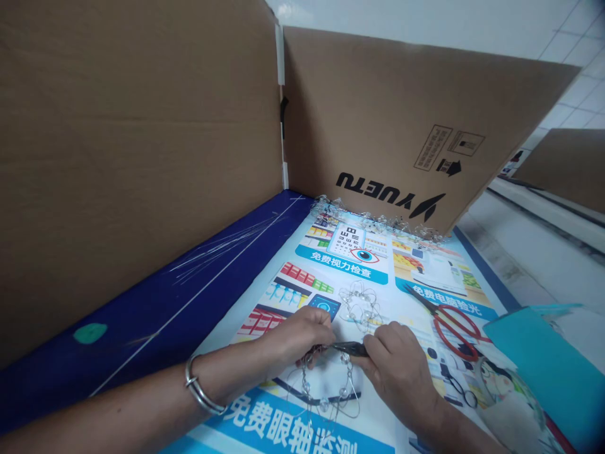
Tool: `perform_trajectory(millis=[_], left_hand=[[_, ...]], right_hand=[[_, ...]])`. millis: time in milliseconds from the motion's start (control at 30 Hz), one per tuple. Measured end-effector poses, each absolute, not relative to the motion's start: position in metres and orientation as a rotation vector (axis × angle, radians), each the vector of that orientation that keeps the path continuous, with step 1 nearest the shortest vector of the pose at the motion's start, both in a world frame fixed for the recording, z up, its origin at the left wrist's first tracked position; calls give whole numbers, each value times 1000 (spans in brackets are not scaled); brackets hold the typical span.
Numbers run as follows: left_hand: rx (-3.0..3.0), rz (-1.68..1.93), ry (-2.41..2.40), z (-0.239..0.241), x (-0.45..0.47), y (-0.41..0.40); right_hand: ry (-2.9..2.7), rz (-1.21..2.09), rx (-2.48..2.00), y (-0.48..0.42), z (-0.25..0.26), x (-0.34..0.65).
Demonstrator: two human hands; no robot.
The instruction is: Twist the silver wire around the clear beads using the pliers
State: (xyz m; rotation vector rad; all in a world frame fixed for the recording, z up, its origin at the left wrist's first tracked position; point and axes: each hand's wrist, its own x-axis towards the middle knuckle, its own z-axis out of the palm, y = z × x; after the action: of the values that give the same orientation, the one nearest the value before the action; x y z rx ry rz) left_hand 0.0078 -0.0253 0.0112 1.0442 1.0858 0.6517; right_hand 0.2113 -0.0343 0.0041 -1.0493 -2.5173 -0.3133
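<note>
My left hand (297, 337), with a silver bangle on its wrist, is closed in a pinch on a wire-and-clear-bead piece (326, 388) that lies on the printed poster (293, 429). My right hand (399, 369) is closed around dark pliers (350, 347), whose tip meets the wire right at my left fingers. A finished wire-and-bead flower (362, 309) rests just beyond both hands.
Red-handled scissors (449, 321) lie to the right of my hands. A teal paper sheet (548, 366) sits at the far right edge. Several bead pieces (378, 221) line the foot of the cardboard walls (142, 157). Thin cut wires (222, 246) lie on the blue strip.
</note>
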Motion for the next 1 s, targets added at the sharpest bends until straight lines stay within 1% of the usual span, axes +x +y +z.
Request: perform_trajectory(millis=[567, 1000], left_hand=[[1067, 590, 1042, 15, 5, -23], [1132, 571, 1005, 14, 3, -22]], right_hand=[[-2538, -469, -958, -33, 7, 213], [-2615, -717, -832, -33, 14, 217]])
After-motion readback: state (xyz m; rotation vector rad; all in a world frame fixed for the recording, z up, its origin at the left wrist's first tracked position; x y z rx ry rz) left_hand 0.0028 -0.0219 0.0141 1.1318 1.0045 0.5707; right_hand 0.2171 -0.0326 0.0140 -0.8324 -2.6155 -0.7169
